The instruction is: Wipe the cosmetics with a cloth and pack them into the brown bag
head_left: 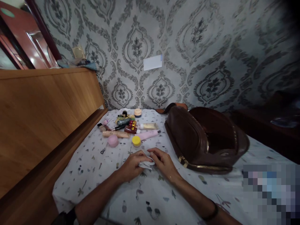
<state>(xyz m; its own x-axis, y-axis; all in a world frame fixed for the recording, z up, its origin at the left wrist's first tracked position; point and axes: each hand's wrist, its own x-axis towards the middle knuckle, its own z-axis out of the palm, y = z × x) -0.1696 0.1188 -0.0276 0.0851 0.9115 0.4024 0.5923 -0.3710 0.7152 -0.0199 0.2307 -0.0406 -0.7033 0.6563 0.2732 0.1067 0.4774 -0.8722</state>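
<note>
Over the patterned sheet [131, 204], left hand [133, 165] and right hand [165, 163] grip a white bundle [147, 164] between them.

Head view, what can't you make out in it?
All in the head view:
- White bundle: partly covered by the left hand, so its full shape is hidden.
- Bag: its inside is too dark to show any contents.
- Peach tube: lettering too small to read.
- Lower right corner: a pixelated patch hides what lies there.
- Left forearm: cut off by the bottom edge.
</note>
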